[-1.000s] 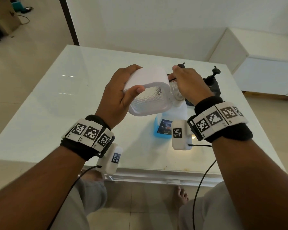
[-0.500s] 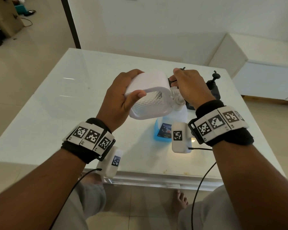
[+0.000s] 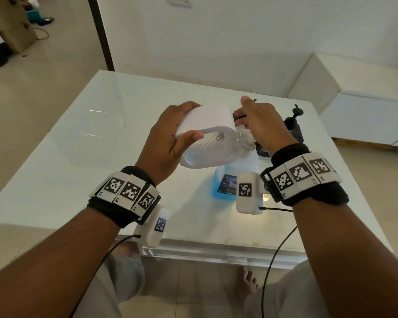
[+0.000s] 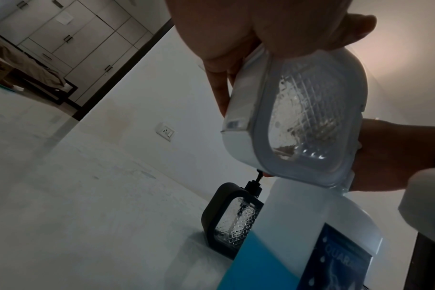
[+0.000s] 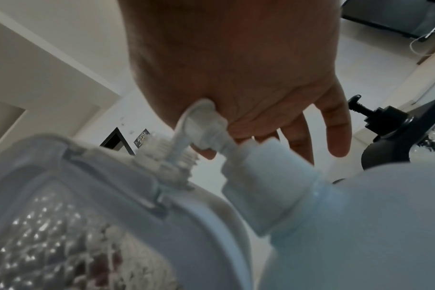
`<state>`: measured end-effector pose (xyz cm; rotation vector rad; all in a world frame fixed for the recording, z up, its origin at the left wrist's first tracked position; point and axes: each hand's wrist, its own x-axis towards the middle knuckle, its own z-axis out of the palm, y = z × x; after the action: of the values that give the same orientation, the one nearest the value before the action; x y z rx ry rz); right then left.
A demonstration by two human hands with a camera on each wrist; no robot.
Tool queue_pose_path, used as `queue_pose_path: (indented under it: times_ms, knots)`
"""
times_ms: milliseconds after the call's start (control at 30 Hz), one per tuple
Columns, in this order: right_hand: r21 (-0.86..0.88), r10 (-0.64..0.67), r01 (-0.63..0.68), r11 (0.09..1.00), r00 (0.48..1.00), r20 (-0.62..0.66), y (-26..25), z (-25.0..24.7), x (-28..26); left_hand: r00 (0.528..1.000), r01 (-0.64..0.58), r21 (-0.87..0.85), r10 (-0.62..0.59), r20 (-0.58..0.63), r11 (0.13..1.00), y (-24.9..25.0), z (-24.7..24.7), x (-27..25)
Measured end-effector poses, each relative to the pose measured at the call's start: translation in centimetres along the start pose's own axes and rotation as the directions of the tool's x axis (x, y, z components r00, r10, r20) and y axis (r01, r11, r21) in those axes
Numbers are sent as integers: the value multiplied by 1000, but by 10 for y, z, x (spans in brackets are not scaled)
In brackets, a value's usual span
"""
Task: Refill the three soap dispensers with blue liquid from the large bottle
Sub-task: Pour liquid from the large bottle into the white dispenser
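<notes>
My left hand point(image 3: 168, 143) grips a white soap dispenser point(image 3: 207, 125) with a clear diamond-patterned window, tilted on its side above the table. My right hand point(image 3: 262, 125) holds its white pump head point(image 5: 201, 121) against the palm, with a fingertip under it. Right below stands the large bottle point(image 3: 225, 187) with blue liquid in its lower part and a white cap point(image 5: 261, 176). A black dispenser point(image 3: 293, 127) stands behind my right wrist. The left wrist view shows a black dispenser point(image 4: 234, 219) behind the bottle point(image 4: 286, 235); only its pump tip point(image 3: 254, 101) shows in the head view.
The white glass table point(image 3: 78, 145) stretches wide to the left and far side. Its front edge lies near my knees. A white low cabinet point(image 3: 354, 99) stands to the right, and a cardboard box point(image 3: 12, 28) sits on the floor far left.
The left hand keeps the white dispenser tilted in the same place. The right hand has shifted slightly on the pump head. The head view has tipped back a little.
</notes>
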<state>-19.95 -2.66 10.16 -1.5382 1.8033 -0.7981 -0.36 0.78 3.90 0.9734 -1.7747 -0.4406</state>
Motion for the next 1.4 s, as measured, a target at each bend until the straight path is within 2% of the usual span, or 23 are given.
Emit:
queue_pose_path:
  times_ms: [133, 267, 433, 533, 667, 1033, 1200, 1400]
  knots:
    - [-34, 1, 0, 999, 1000, 9, -1, 1, 0, 1000, -6, -10, 6, -7, 1000, -2, 0, 1]
    - [-184, -53, 63, 981, 997, 57, 6, 1, 2, 1000, -8, -10, 8, -5, 1000, -1, 1, 2]
    - [-172, -34, 46, 984, 997, 71, 11, 3, 5, 1000, -5, -12, 4, -3, 1000, 0, 2, 2]
    - [-32, 7, -7, 999, 1000, 7, 8, 4, 4, 1000, -1, -10, 1, 2, 1000, -1, 1, 1]
    - [-5, -18, 18, 1000, 1000, 10, 3, 1, 3, 1000, -3, -9, 3, 5, 1000, -3, 0, 1]
    - [-118, -33, 38, 992, 998, 50, 10, 1, 3, 1000, -2, -24, 2, 6, 1000, -3, 3, 2]
    - [-124, -13, 13, 992, 1000, 0, 10, 1, 3, 1000, 8, -34, -8, 5, 999, -3, 2, 1]
    - [-160, -13, 21, 987, 998, 55, 6, -5, 5, 1000, 9, -21, -9, 19, 1000, -2, 2, 1]
